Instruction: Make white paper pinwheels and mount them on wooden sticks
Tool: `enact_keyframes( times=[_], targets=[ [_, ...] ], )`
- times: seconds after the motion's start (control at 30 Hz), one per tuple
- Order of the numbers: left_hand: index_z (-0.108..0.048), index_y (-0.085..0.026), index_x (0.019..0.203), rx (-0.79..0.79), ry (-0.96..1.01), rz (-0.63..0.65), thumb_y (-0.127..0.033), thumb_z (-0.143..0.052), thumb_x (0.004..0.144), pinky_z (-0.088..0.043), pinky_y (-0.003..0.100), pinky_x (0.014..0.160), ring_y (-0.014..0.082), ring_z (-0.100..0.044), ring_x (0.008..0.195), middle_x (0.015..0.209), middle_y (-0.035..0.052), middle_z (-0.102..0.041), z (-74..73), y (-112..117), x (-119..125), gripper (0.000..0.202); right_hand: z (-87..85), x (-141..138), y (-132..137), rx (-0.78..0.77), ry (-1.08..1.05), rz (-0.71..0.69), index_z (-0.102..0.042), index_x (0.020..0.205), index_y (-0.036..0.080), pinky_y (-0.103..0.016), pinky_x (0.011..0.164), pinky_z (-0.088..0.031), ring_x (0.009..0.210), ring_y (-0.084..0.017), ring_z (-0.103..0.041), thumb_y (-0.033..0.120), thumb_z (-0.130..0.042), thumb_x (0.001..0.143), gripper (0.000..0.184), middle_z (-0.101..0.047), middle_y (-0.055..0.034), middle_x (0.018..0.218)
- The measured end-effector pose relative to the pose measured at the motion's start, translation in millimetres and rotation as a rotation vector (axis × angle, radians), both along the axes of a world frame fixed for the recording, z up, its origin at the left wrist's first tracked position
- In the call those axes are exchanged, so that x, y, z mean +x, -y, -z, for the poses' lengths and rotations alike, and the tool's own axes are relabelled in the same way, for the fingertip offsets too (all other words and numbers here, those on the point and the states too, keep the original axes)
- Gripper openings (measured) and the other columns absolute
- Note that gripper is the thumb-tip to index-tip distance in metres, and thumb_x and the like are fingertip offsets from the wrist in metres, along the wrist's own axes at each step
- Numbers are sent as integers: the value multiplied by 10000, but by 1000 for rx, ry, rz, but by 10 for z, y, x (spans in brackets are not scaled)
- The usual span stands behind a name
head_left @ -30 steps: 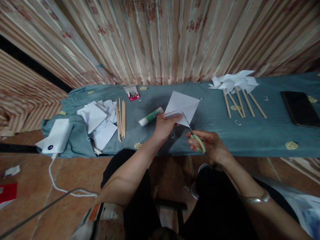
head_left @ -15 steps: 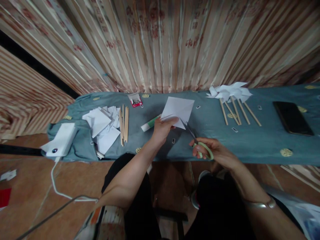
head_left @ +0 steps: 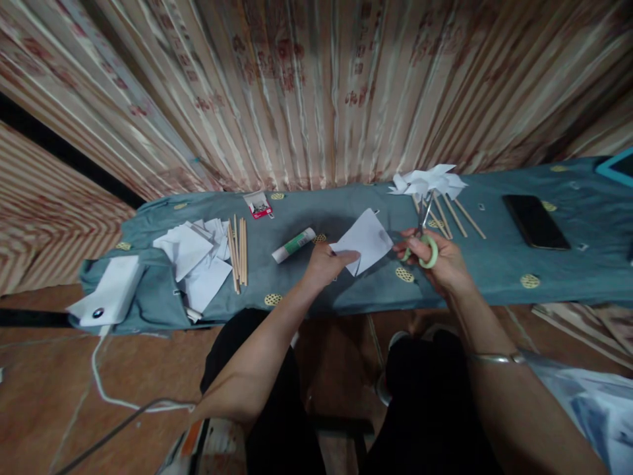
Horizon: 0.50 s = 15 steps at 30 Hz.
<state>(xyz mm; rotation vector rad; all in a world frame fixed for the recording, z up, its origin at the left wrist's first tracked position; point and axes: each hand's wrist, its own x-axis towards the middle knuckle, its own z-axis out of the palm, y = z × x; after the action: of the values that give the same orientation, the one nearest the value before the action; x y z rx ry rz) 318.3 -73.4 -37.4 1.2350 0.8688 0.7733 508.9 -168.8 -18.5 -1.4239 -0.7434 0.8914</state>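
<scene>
Scissors (head_left: pixel 424 232) that were cutting into the sheet half a second ago have swung clear of it, blades now pointing up and away toward the curtain, and the paper has dropped lower toward the tabletop.

Behind everything hangs a pleated, glossy striped curtain (head_left: pixel 316 86). Below it runs the long tabletop (head_left: pixel 494 277), draped in a soft teal cloth dotted with small yellow rounds. A flat black phone (head_left: pixel 535 221) lies well to the right. At the left sits a loose heap of white paper offcuts (head_left: pixel 195 254), with a row of slim wooden sticks (head_left: pixel 238 247) just beside it. Far right of centre rest finished paper pinwheels (head_left: pixel 429 182) on their sticks. A white and green glue stick (head_left: pixel 295 245) lies near the middle.

The left hand (head_left: pixel 324 265) pinches the near edge of the thin, creased white paper square (head_left: pixel 364 240), its grip closed on that sheet just above the cloth. The right hand (head_left: pixel 439 258) has its fingers through the pale green loops of the scissors, holding them apart from the paper.

This looks like a pause between cuts. A further cut would call for turning the square and bringing the blades back to a fresh corner.
</scene>
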Motion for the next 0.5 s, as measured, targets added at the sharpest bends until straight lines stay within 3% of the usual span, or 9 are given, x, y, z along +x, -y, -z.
enact_keyframes(
  times=[0.1, 0.3, 0.4, 0.5],
  targets=[
    [-690, -163, 559, 43, -45, 86, -204, -754, 548, -412, 225, 531, 106, -499, 484, 514, -24, -614, -18, -15, -31, 76, -16, -31, -50, 7, 34, 2, -684, 850, 242, -265, 528, -433, 577, -139, -595, 510, -875, 514, 470, -682, 20, 654],
    [-712, -171, 603, 16, 10, 148, -187, -730, 518, -458, 235, 605, 137, -580, 590, 619, -14, -686, -81, -19, -66, 88, -21, -71, -155, -28, 40, -74, -690, 837, 235, -244, 481, -346, 498, -94, -465, 422, -881, 510, 422, -573, 76, 571],
    [-711, -176, 592, 17, 0, 134, -187, -736, 498, -461, 241, 597, 143, -580, 583, 601, -17, -683, -80, -42, -79, 97, -29, -114, -186, -48, -43, -150, -689, 795, 229, -235, 509, -369, 524, -93, -491, 373, -893, 475, 406, -593, 73, 601],
    [-714, -180, 590, -28, 22, 40, -217, -755, 499, -460, 255, 573, 155, -577, 573, 601, 3, -687, -99, -69, -90, 106, -36, -182, -214, -54, -126, -172, -680, 758, 228, -241, 560, -424, 567, -111, -553, 343, -898, 454, 392, -631, 59, 634]
  ],
)
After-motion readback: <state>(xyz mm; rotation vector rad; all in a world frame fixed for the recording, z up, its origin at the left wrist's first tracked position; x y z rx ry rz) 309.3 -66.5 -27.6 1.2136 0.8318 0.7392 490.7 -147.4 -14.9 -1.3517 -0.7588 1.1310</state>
